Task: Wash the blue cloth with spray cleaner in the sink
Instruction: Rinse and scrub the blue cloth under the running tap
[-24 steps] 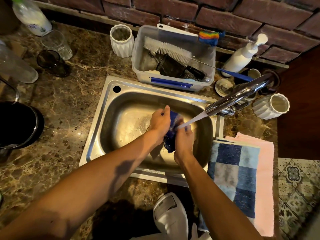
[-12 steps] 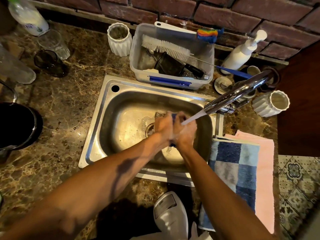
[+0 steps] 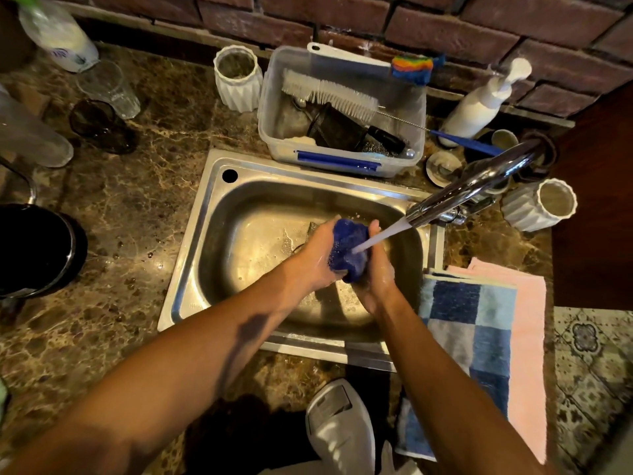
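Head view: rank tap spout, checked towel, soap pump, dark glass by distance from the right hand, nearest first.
From the right hand, which grips the blue cloth:
1. Tap spout, just up and right, over the sink.
2. Checked towel, on the counter right of the sink.
3. Soap pump, back right by the brick wall.
4. Dark glass, far left on the counter.

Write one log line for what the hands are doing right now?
stage: rinsing | left hand + right hand: grip blue cloth | faucet: running | over sink
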